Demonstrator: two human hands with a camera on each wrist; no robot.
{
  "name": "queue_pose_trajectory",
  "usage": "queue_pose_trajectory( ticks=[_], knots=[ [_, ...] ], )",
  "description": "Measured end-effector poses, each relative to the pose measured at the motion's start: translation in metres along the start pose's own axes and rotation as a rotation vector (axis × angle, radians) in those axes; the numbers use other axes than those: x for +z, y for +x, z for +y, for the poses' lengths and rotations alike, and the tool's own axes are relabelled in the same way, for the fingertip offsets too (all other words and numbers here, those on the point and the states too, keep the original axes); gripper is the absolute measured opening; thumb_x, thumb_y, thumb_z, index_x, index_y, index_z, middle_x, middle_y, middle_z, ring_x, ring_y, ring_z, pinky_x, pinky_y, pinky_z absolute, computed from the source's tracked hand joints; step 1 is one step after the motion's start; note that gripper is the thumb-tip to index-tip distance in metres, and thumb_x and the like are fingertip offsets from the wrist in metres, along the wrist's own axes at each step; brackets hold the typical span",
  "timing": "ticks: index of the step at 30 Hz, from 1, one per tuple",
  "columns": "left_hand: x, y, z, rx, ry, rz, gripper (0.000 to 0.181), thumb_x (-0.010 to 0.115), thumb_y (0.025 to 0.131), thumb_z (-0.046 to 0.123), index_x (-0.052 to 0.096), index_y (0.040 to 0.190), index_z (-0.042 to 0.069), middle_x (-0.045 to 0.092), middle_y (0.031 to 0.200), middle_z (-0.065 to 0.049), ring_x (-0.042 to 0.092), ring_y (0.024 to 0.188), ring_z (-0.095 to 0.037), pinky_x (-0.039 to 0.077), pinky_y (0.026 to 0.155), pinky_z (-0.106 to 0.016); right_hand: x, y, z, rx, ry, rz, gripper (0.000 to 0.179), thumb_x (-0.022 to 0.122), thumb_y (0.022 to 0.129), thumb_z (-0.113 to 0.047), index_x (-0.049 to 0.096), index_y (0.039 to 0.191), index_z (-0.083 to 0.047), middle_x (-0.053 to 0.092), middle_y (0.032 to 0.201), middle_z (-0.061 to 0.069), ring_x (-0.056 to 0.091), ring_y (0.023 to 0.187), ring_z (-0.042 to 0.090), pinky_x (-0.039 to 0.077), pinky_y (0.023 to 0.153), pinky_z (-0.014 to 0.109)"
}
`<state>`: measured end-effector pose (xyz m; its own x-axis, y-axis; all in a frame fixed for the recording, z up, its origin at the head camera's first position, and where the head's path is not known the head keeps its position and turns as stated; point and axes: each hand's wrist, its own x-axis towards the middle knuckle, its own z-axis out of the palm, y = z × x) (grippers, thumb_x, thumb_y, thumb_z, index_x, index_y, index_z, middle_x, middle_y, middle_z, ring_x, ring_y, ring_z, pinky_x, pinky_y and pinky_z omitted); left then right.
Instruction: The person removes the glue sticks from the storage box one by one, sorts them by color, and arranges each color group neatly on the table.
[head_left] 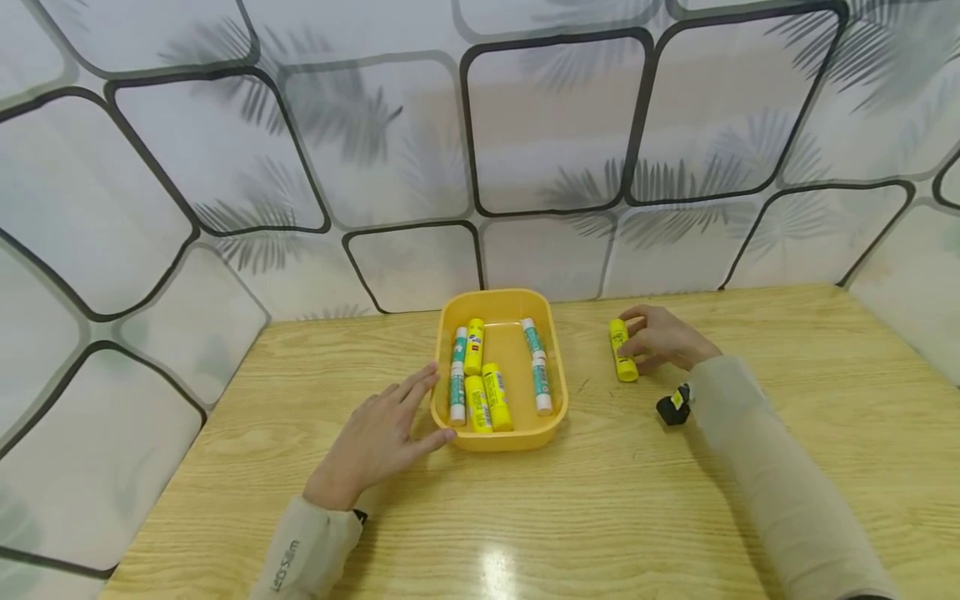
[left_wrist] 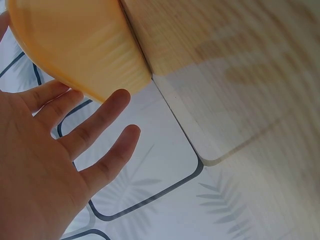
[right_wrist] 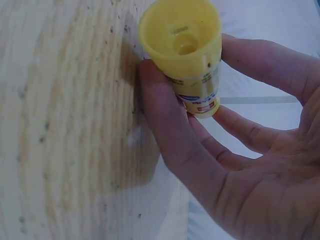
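Note:
A yellow glue stick (head_left: 622, 350) is at the right of the table, with my right hand (head_left: 663, 337) gripping it between thumb and fingers. The right wrist view shows the glue stick's hollow end (right_wrist: 182, 35) facing the camera; whether the stick touches the table I cannot tell. My left hand (head_left: 382, 437) rests with spread fingers against the left side of a yellow-orange plastic basket (head_left: 558, 417). In the left wrist view, some fingertips meet the basket wall (left_wrist: 85, 50). Inside lie yellow glue sticks (head_left: 497, 397) and several teal-and-white glue sticks (head_left: 541, 383).
The wood-grain table (head_left: 525, 517) runs up to a patterned wall covering (head_left: 555, 125) at the back and both sides. A small black device (head_left: 673, 407) sits at my right wrist. Between the basket and the right-hand glue stick is a strip of bare table.

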<state>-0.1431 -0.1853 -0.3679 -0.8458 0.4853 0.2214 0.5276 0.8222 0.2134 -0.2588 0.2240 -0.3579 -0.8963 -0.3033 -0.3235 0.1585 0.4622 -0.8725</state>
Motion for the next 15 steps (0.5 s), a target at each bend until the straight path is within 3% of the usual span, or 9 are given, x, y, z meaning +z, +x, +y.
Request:
queue_pose_trajectory(
  ticks=[15],
  knots=[
    [-0.001,0.0005,0.0009,0.003,-0.008,0.001,0.08,0.063,0.095,0.055,0.046,0.15,0.0,0.04,0.158,-0.013,0.056,0.126,-0.041,0.05,0.098,-0.058,0.0047,0.0023,-0.0022,-0.004,-0.098,0.024,0.081,0.068,0.089,-0.001,0.019,0.153,0.012,0.025,0.147,0.045,0.053,0.12,0.051,0.059,0.083,0.05]
  ],
)
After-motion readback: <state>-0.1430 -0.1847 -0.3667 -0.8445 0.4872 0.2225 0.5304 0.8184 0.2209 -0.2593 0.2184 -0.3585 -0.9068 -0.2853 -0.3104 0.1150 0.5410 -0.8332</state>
